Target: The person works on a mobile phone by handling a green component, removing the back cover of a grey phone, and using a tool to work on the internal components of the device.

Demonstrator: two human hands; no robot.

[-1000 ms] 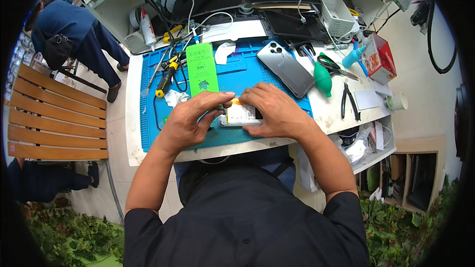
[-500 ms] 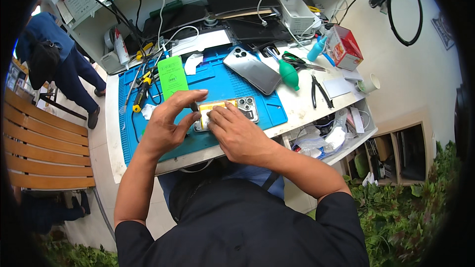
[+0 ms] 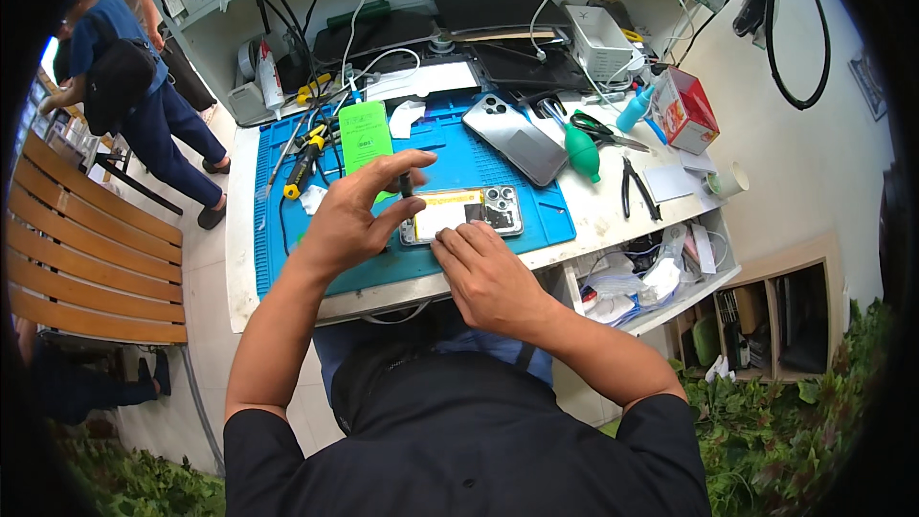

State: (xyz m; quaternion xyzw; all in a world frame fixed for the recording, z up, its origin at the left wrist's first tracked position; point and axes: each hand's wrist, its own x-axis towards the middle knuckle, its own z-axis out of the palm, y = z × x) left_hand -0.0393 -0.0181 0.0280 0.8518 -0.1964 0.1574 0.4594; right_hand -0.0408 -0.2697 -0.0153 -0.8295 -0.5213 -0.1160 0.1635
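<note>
An opened phone (image 3: pixel 503 218), its battery and camera lenses exposed, lies on the blue work mat (image 3: pixel 345 263). My left hand (image 3: pixel 359 215) is at the phone's left end, thumb and fingers closed on a small dark tool (image 3: pixel 407 187) held upright, hard to identify. My right hand (image 3: pixel 488 278) has curled fingers gripping the phone's near edge. Behind them lies a green pad (image 3: pixel 366 139). A silver phone (image 3: pixel 517 139) lies angled at the back right of the mat, beside a green air blower (image 3: pixel 581 151).
Screwdrivers (image 3: pixel 302 168) and cables lie left. Scissors, black pliers (image 3: pixel 639 191), a red box (image 3: pixel 687 110) and a paper cup (image 3: pixel 729 180) are right, above an open drawer (image 3: pixel 651 278). A person in blue (image 3: pixel 134 105) stands left beside a wooden bench (image 3: pixel 96 258).
Since a second ago, my right hand has moved down and left from the phone's right end to its near edge, exposing the camera lenses. My left hand's fingers have lifted with the tool.
</note>
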